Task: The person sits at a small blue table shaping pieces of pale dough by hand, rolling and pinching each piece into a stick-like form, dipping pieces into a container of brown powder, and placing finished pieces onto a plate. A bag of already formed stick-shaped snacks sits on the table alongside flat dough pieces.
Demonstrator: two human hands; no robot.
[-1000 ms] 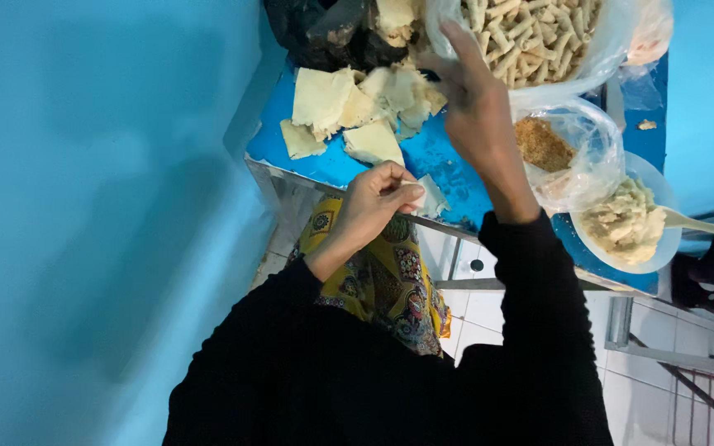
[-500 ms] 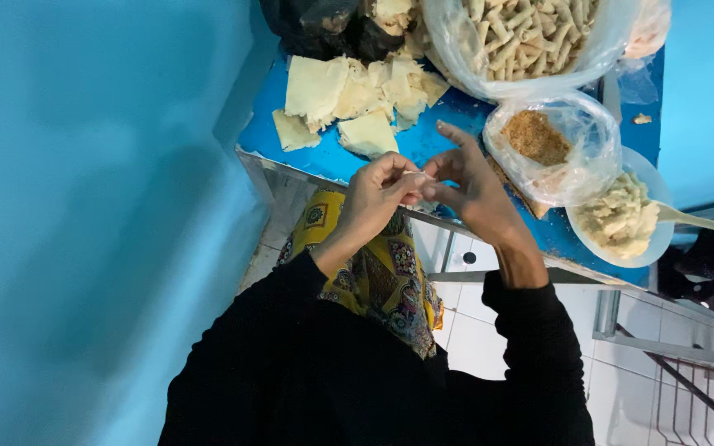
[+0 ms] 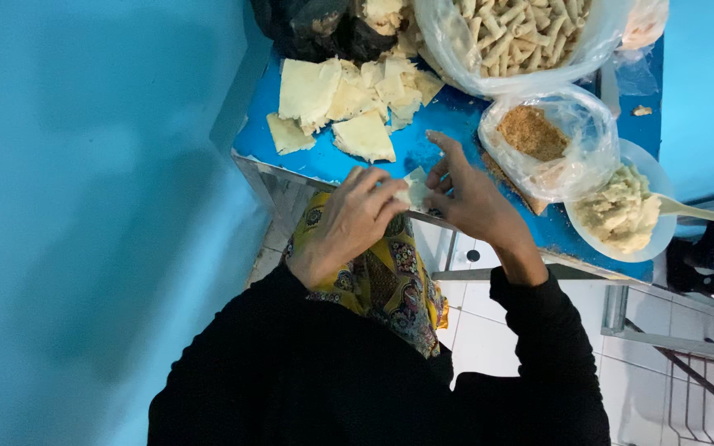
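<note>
You hold a small pale wrapper piece [image 3: 416, 190] between both hands just over the near edge of the blue table [image 3: 423, 140]. Your left hand [image 3: 345, 225] pinches one side, your right hand [image 3: 473, 198] the other, each grip closed on it. This looks like the folding step; the next move calls for a neat, even tuck. Loose wrapper sheets [image 3: 349, 99] lie just beyond, with the bowl of filling [image 3: 621, 211] to your right.

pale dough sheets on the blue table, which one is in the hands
The small pale dough sheet at the table's near edge, pinched between the left hand and right hand. The other sheets lie loose in a pile farther back.
</note>
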